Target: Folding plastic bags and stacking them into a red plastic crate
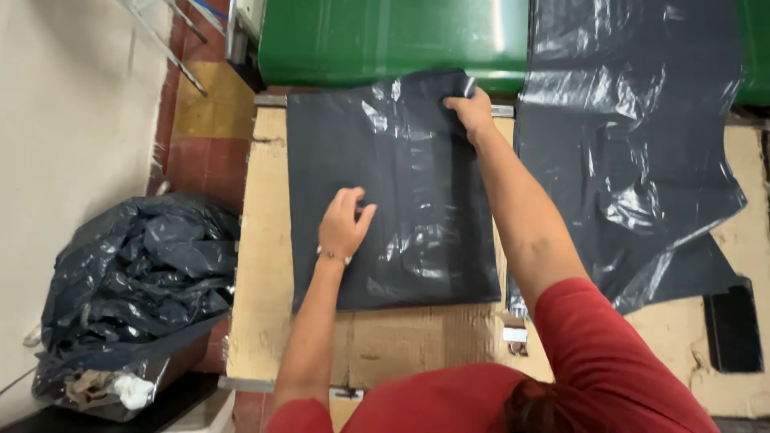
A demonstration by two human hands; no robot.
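No packages, labels, signs, screens visible.

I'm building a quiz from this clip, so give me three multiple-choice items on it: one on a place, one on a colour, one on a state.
1. Where does the right hand grip the folded black bag?
A. far top corner
B. near edge
C. middle

2. What colour is the surface beyond the cardboard-covered table?
A. blue
B. green
C. white

3. How does the left hand meet the bag?
A. lifts it clear
B. crumples it
C. rests on top of it

Answers:
1 A, the fingers pinch the far right corner.
2 B, it is glossy green.
3 C, the hand lies on the flat bag.
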